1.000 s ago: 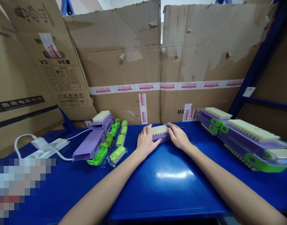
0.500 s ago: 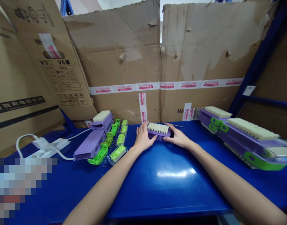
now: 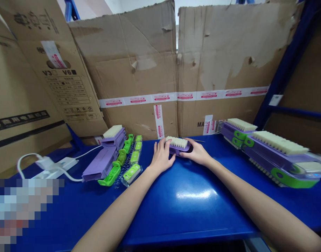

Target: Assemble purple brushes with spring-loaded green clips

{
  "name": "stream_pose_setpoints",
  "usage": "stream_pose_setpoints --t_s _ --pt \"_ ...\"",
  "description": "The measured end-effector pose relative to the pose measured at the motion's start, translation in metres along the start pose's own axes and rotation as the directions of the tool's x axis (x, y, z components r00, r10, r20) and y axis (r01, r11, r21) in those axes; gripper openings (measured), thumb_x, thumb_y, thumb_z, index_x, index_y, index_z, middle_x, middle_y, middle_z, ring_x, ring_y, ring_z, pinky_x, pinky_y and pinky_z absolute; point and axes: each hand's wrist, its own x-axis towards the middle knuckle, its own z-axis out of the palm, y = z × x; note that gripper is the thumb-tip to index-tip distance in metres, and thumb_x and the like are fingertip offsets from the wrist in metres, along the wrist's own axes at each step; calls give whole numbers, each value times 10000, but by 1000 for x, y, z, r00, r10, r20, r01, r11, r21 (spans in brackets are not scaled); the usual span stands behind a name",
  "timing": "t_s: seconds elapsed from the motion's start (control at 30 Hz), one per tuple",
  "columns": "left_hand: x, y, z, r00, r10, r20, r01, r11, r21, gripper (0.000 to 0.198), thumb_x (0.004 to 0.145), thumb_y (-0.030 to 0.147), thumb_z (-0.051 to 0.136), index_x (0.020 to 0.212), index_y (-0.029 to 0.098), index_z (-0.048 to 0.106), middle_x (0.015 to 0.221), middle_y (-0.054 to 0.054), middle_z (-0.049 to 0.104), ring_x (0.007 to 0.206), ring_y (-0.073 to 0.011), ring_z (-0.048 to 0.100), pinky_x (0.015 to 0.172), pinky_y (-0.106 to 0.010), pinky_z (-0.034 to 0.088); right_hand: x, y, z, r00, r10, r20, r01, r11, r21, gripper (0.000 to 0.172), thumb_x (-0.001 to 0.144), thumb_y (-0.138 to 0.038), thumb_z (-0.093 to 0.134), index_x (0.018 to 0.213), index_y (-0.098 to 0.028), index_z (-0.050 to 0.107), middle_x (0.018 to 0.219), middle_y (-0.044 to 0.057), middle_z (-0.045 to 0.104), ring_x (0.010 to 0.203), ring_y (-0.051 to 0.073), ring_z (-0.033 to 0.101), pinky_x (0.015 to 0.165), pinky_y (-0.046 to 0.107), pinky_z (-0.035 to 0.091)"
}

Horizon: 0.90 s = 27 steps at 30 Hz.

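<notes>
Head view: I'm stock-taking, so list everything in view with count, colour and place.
Held brush: one, purple with cream bristles, centre
Brush assemblies: several, exact count unclear, purple, cream and green, right
Housings: at least two, purple, left, cream bristles atop
Brackets: four, green, beside the housings
Clear-cased pieces: four, lime-topped, right of the brackets
Wire-like bits: uncounted, silvery, between those rows
Thin rod: one, greyish, behind right of held brush
Power strip: one, white, left
Cardboard panels: several, brown, back and sides
Tape: several strips, white-and-red, on cardboard
Label: one, white, right
Frame bars: several, blue, right
Table: one, blue, underneath
Left hand: one, bare, on held brush
Right hand: one, bare, likewise
</notes>
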Motion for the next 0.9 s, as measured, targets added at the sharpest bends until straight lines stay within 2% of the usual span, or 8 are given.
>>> stream_pose_setpoints --t_s 0.13,0.2,0.27,0.37,0.53,0.67,0.8,0.9 --pt "0 1 0 1000 -18 0 18 999 41 602 814 323 544 1338 145 310 1393 -187 338 1309 -325 341 1088 -539 234 1 4 2 994 109 -27 -105 989 107 792 644 -475 725 1308 -135 460 1154 115 638 1004 232 623 900 359 474" --pt "0 2 -1 1000 -24 19 23 998 58 618 809 323 554 1347 150 304 1405 -189 324 1315 -329 332 1087 -543 230 1 4 3 988 140 -61 -133 986 104 792 657 -484 707 1319 -135 446 1165 118 630 1012 235 616 903 364 469" --pt "0 3 -1 998 -44 47 41 997 72 627 809 326 556 1354 151 300 1411 -192 315 1313 -330 336 1085 -544 232 1 3 4 984 140 -108 -137 990 37 781 671 -490 688 1323 -140 440 1215 129 599 1086 253 577 933 378 444" --pt "0 4 -1 992 -95 85 86 992 96 622 820 329 542 1364 146 303 1404 -194 326 1298 -327 357 1078 -527 249 0 0 4 983 86 -161 -112 980 -165 794 684 -505 670 1342 -138 419 1255 152 557 1181 295 497 963 407 401" --pt "0 5 -3 976 -178 125 155 973 170 585 841 342 506 1356 117 344 1350 -195 397 1248 -319 404 1042 -477 301 -4 -8 3 982 131 -139 -180 881 -438 848 719 -576 612 1385 -118 354 1218 191 553 1141 346 494 916 435 387" --pt "0 9 -7 969 -205 140 163 951 261 507 853 359 483 1296 118 423 1264 -186 477 1165 -314 459 1002 -479 326 -6 -11 4 984 154 -90 -178 838 -515 887 737 -602 577 1417 -113 283 1265 205 527 1161 356 470 908 444 370" --pt "-2 15 -13 965 -176 192 103 934 341 357 881 342 432 1147 128 537 1088 -165 567 1064 -308 507 953 -503 343 -7 -12 5 985 162 -67 -172 815 -553 886 759 -612 544 1431 -116 249 1282 206 516 1163 354 465 909 448 358" --pt "-4 21 -20 957 -169 235 70 922 380 327 888 325 422 1105 123 561 1054 -169 583 1034 -314 522 917 -503 359 -8 -15 5 984 171 -59 -174 804 -568 869 770 -608 532 1432 -122 244 1284 205 512 1154 348 472 897 439 360"
